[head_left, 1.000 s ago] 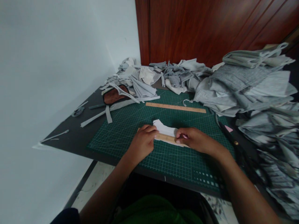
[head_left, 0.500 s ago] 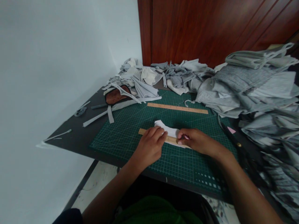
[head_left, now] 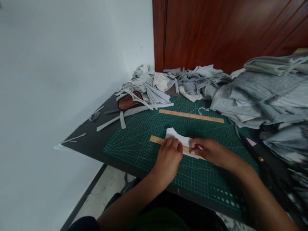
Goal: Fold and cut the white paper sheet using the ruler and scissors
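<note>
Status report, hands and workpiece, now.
Left hand on near ruler. Right hand at its right part, holding small pink piece. White lined sheet under near ruler. Far ruler beyond, untouched.

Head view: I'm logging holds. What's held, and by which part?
The near ruler: left hand near its middle, right hand toward its right end. The right also has something pink, part unclear.

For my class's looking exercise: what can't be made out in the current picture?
In the head view:
Part of the near ruler, hidden by the left hand.
The shape of the pink item, hidden by the right hand.
Markings on the far ruler, too small to read.
How far the fabric pile extends, cut off by the right edge.
</note>
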